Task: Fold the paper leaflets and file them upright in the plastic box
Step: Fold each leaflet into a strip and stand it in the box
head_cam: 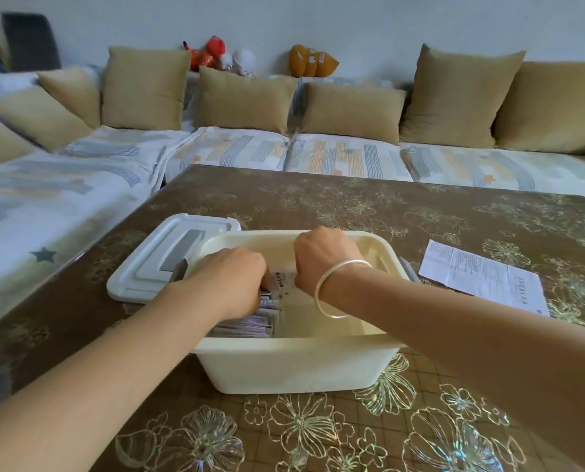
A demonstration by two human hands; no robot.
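Note:
A cream plastic box (294, 366) stands on the table in front of me. Both hands reach down into it. My left hand (229, 281) and my right hand (321, 257) have their fingers curled down around a folded white leaflet (284, 281) that stands between them. Behind the left hand, several folded leaflets (246, 327) stand packed in the box's left part. The fingertips of both hands are hidden inside the box. One unfolded printed leaflet (485, 277) lies flat on the table to the right of the box.
The box's white lid (154, 264) lies on the table just left of the box. The table (318, 434) has a brown cloth with a flower pattern. A sofa with beige cushions (246, 100) runs along the far and left sides.

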